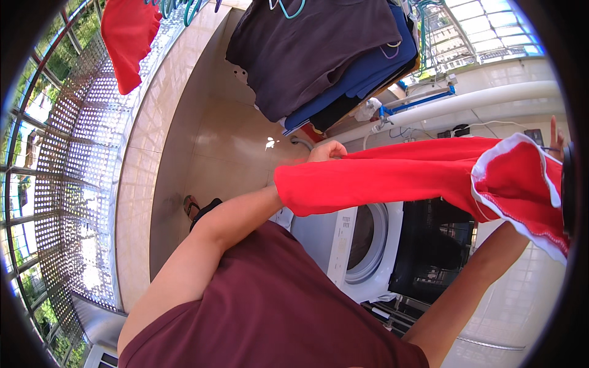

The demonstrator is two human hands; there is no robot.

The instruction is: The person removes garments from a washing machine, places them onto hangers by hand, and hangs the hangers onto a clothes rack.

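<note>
A red garment (382, 181) with white edging stretches across the view between my arms. My left hand (327, 151) reaches behind its near tube of cloth, fingers curled on the far tube's end. At the right rim, the white-trimmed opening (511, 175) gapes towards me. My right forearm passes behind this end. Only raised fingers of my right hand (555, 138) show beyond the cloth; the rest is hidden, so its grip cannot be made out.
Below the garment stands a white front-loading washing machine (317, 244), beside a glossy black panel (432, 257). Ahead hang a dark grey shirt (313, 50) and blue clothing (359, 87). Another red garment (131, 46) hangs upper left, near teal hangers (191, 11). A white pipe (478, 101) follows the wall.
</note>
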